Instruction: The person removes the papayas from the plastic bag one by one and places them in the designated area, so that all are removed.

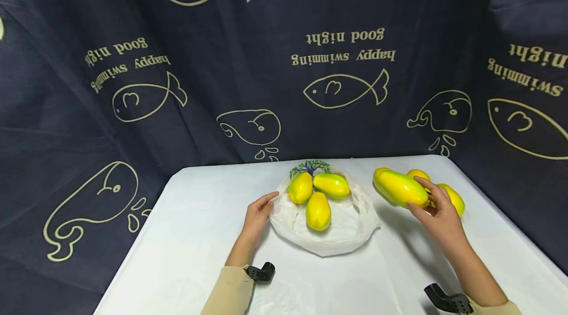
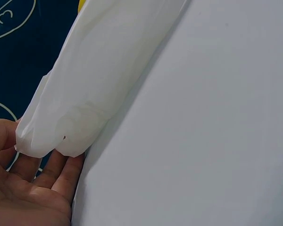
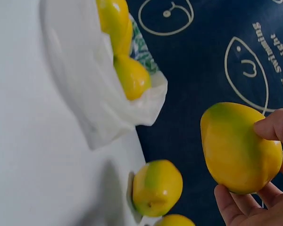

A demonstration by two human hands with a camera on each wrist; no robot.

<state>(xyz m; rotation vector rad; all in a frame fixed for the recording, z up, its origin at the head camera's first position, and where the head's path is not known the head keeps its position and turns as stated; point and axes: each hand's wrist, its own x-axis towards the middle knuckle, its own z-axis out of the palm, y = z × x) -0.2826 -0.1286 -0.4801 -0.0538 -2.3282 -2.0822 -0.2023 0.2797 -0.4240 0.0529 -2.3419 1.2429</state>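
A white plastic bag [image 1: 326, 246] lies spread with its mouth up, and three yellow-green papayas [image 1: 318, 211] sit inside it. My left hand [image 1: 256, 219] is at the bag's left rim; in the left wrist view the left hand [image 2: 35, 183] holds the bag edge [image 2: 61, 136] between its fingers. On the other side, my right hand [image 1: 443, 219] grips a papaya [image 1: 401, 188] above the table, right of the bag. In the right wrist view the thumb and fingers hold this papaya [image 3: 240, 148] from opposite sides.
More papayas [image 1: 453, 200] lie on the white table [image 1: 191, 236] behind and beside my right hand, partly hidden. A green tree print [image 1: 310, 167] shows at the bag's back. Dark cloth [image 1: 248, 58] with fish drawings hangs around the table's far and side edges.
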